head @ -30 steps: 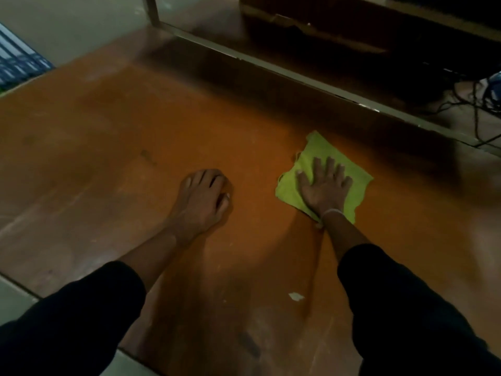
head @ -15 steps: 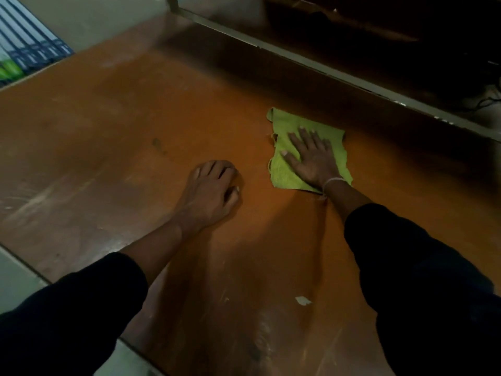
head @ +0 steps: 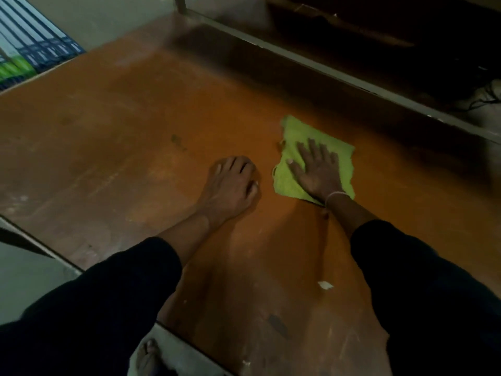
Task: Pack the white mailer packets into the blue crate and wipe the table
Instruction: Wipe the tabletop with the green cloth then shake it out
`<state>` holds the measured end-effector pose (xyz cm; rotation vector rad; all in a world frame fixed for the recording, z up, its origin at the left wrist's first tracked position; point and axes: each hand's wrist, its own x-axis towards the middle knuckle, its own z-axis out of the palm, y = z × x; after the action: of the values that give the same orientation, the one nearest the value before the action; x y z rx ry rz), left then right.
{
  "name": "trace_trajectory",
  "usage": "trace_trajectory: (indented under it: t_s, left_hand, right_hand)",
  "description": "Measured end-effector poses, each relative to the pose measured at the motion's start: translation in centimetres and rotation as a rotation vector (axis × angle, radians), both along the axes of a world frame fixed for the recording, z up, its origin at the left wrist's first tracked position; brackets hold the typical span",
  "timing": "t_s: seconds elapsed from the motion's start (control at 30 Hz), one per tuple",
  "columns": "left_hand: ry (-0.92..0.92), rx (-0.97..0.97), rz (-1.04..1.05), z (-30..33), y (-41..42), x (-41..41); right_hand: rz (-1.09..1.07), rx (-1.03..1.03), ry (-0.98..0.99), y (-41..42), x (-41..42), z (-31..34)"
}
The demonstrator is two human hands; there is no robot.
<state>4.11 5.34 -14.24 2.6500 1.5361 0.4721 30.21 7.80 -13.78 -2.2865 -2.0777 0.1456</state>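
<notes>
A yellow-green cloth (head: 291, 134) lies spread on the worn brown table (head: 122, 147), right of centre. My right hand (head: 315, 172) presses flat on the cloth with its fingers spread, and a thin band circles the wrist. My left hand (head: 230, 185) rests on the bare tabletop just left of the cloth, with its fingers bent and nothing in it. Both arms wear dark sleeves. No white mailer packets and no blue crate are in view.
A small white paper scrap (head: 324, 285) lies on the table near my right sleeve. A metal rail (head: 325, 69) borders the far side, with dark shelving and cables (head: 485, 96) beyond. Striped boxes (head: 32, 58) sit off the table's far left corner. The floor shows past the near left edge.
My right hand has slid the cloth leftward across the table, closer to my left hand. The left hand has stayed planted in the same spot.
</notes>
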Motion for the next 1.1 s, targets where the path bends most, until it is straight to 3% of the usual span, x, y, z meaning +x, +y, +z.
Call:
trace_trajectory:
  t_s: [0.07,0.2,0.3,0.37,0.5,0.67,0.8,0.83,0.97,1.1]
  left_hand:
    - [-0.031,-0.021,-0.014,0.1,-0.2,0.1]
    - [-0.122,-0.072,-0.055,0.5,-0.3,-0.8]
    - [-0.040,-0.044,-0.094,0.7,0.4,-3.2]
    - [-0.006,-0.034,-0.093,0.8,1.1,-5.2]
    - [0.007,-0.025,-0.085,0.5,2.7,-9.3]
    - [0.009,-0.022,-0.096,0.7,3.9,-12.8]
    - [-0.023,-0.019,-0.084,0.6,3.6,-13.2]
    - [-0.029,-0.019,-0.076,0.6,3.6,-13.2]
    - [-0.030,-0.044,-0.070,0.6,3.6,-13.2]
    - [-0.053,-0.038,-0.070,0.5,3.6,-13.4]
  right_hand:
    - [0.094,-0.002,-0.009,-1.4,0.1,0.1]
    - [-0.275,-0.002,0.028,-3.4,-1.2,0.0]
    - [-0.029,-0.004,0.000,-5.0,-4.3,0.1]
    - [0.021,0.007,-0.002,-6.2,-5.0,0.1]
    - [-0.334,0.000,0.069,-8.2,-8.0,0.4]
    - [0.115,0.035,0.014,-12.7,-14.0,0.3]
    - [-0.287,0.021,0.051,-13.7,-14.4,0.0]
    - [-0.300,0.011,0.053,-13.9,-15.3,0.1]
    - [0.032,0.036,0.011,-15.6,-17.7,0.3]
    - [-0.280,0.021,0.045,-15.3,-18.6,0.3]
